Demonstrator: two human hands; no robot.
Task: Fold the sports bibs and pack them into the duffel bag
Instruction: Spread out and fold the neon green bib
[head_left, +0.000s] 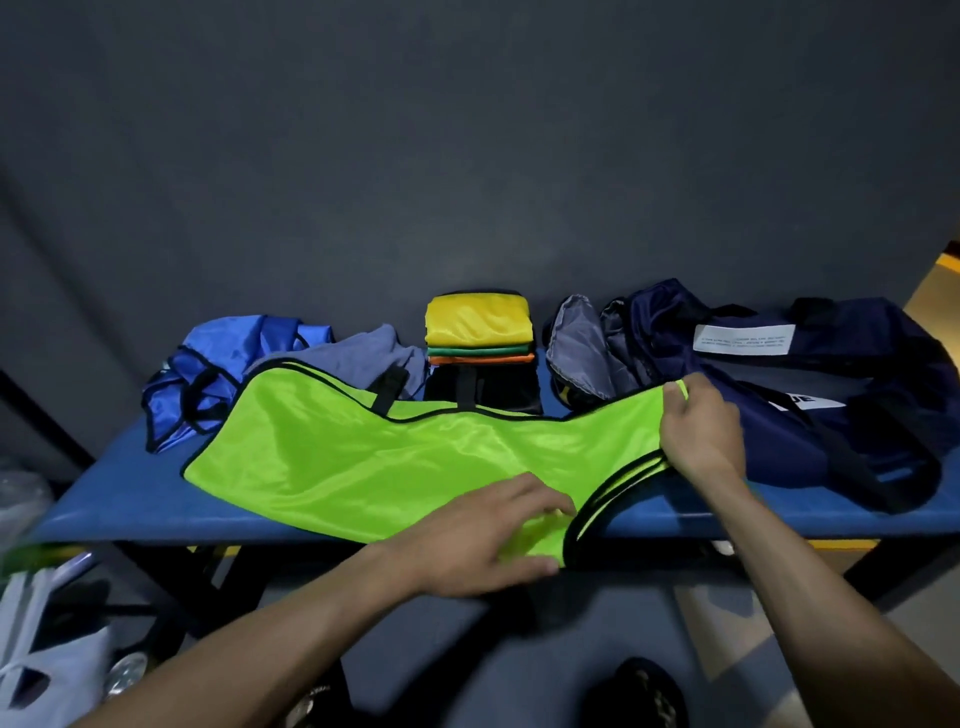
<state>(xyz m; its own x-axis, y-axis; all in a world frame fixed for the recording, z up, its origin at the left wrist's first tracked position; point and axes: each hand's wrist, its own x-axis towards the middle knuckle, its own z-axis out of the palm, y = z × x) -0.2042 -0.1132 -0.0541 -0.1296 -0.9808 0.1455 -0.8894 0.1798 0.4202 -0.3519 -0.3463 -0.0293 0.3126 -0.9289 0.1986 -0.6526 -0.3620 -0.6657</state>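
Here both hands (498, 535) (698, 431) pinch the green bib's (363, 457) right straps.

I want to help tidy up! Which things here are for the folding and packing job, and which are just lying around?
For the job:
- lime bib, held by the left hand and right hand
- folded stack of bibs
- crumpled blue bib
- navy duffel bag

Just lying about:
- grey cloth
- dark shoe on the floor
- white bag, lower left
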